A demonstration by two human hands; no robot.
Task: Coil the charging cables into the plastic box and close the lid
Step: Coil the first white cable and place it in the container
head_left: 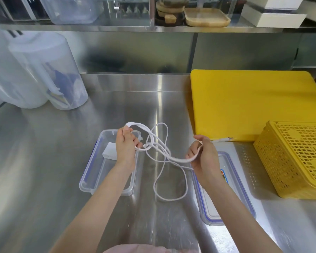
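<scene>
1. Cable [164, 152], white, hangs in loose loops between both hands above the steel surface [44, 161]; one long loop droops onto the surface between box and lid.
2. Plastic box [91, 172] sits open at left; a white charger block [109, 152] lies inside it. No cable is in the box yet.
3. Left hand [126, 147]: fingers curled around a bundle of gathered loops, held just above the box's far end.
4. Right hand [202, 154]: fingers pinch the free run of cable; the plug end [224, 139] sticks out past the thumb toward the yellow board [254, 103].
5. Lid [226, 189] lies flat under the right forearm, beside a yellow basket [295, 157].
6. Judgement: coiling is mid-way. Feed each turn from right hand to left at matching loop size; lift the drooping loop before it tangles, then lower the bundle beside the charger block.
</scene>
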